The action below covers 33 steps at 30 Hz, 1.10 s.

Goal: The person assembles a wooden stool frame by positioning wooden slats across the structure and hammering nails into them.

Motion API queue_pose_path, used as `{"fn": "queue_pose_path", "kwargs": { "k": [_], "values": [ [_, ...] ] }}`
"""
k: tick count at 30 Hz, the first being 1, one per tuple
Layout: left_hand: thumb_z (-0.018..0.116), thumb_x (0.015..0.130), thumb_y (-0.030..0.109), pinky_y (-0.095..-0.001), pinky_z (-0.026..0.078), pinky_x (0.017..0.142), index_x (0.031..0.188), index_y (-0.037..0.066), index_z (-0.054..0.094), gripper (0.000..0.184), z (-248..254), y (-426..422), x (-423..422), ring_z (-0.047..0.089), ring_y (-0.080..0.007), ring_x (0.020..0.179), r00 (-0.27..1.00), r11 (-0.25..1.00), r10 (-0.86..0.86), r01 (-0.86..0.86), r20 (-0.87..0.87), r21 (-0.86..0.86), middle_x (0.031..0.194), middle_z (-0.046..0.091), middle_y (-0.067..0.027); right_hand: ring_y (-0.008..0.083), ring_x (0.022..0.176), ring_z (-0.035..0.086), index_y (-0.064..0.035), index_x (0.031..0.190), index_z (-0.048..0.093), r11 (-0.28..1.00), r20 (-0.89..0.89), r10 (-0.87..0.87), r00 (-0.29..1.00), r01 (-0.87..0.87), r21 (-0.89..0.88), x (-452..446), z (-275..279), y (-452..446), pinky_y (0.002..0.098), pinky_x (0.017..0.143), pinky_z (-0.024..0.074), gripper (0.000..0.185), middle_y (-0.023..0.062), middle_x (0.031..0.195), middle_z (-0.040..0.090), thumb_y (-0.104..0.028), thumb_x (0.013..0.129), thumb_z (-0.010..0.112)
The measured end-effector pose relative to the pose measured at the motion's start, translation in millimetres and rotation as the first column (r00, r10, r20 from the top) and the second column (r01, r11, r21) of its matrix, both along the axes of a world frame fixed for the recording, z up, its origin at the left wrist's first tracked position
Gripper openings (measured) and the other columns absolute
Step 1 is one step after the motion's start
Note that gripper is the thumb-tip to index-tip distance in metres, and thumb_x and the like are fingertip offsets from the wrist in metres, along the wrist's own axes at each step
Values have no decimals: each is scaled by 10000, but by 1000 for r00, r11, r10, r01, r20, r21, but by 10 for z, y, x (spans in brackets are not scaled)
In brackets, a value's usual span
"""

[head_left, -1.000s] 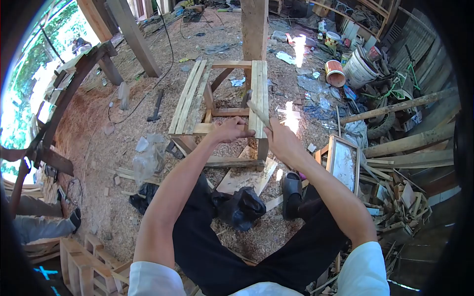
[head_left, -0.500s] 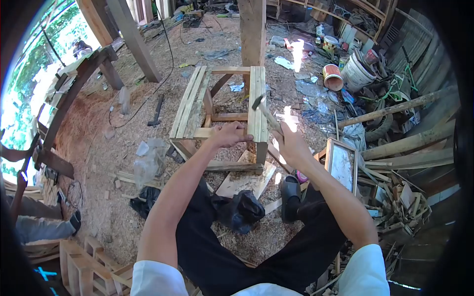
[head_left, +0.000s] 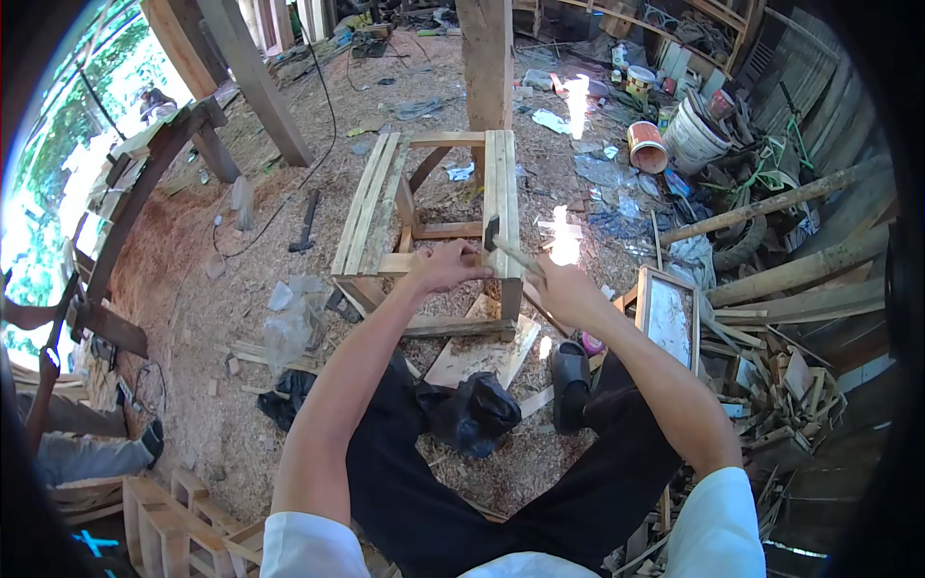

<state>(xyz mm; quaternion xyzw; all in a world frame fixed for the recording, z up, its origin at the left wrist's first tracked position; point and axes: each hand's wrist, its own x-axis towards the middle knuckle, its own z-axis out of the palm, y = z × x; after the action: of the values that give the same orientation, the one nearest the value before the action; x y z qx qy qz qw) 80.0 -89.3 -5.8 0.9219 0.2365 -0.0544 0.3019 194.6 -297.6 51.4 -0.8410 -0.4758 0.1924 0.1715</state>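
Note:
A wooden frame (head_left: 448, 231) with slats along its left and right sides stands on the ground in front of me. My right hand (head_left: 567, 289) is wrapped round the handle of a hammer (head_left: 511, 249), whose dark head is over the near end of the right slats. My left hand (head_left: 449, 267) rests at the frame's near edge, its fingers bent toward those slats. Whatever its fingertips pinch, if anything, is too small to make out. A black plastic bag (head_left: 469, 414) lies between my legs.
A second hammer (head_left: 306, 222) lies on the shavings left of the frame. Behind the frame rises a wooden post (head_left: 488, 72). Buckets (head_left: 647, 147) and scrap wood (head_left: 795, 390) lie to the right. Another person's leg (head_left: 96, 455) shows at the lower left.
The hammer head was raised off the slats half a second ago and is now lower, nearer my left hand. My left hand has stayed at the frame's near edge.

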Motion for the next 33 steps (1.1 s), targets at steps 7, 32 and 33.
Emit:
{"fn": "queue_pose_path", "kwargs": {
  "k": [7, 32, 33],
  "values": [
    [600, 676, 736, -501, 255, 1020, 1233, 84, 521, 861, -117, 26, 6, 490, -313, 1191, 1000, 1000, 17, -17, 9, 10, 1196, 568, -182, 463, 738, 581, 17, 1004, 462, 993, 45, -5, 999, 0, 119, -35, -175, -60, 522, 632, 416, 270, 278, 743, 587, -246, 945, 457],
    [616, 690, 709, -502, 216, 1040, 1227, 124, 521, 800, -218, -5, -39, 442, -317, 1226, 999, 996, 34, -37, 38, 76, 1230, 534, -188, 467, 751, 592, 0, 1001, 459, 996, -50, -63, 997, 66, 66, -210, 131, -27, 551, 679, 457, 299, 260, 800, 606, -291, 950, 413],
    [615, 686, 712, -493, 204, 1044, 1228, 116, 522, 810, -179, -22, -51, 443, -318, 1224, 999, 999, 31, -31, 6, 38, 1227, 536, -189, 467, 751, 592, 0, 1001, 459, 994, -54, -75, 996, 78, 72, -183, 29, -55, 551, 679, 457, 299, 260, 800, 606, -291, 950, 413]
  ]
}}
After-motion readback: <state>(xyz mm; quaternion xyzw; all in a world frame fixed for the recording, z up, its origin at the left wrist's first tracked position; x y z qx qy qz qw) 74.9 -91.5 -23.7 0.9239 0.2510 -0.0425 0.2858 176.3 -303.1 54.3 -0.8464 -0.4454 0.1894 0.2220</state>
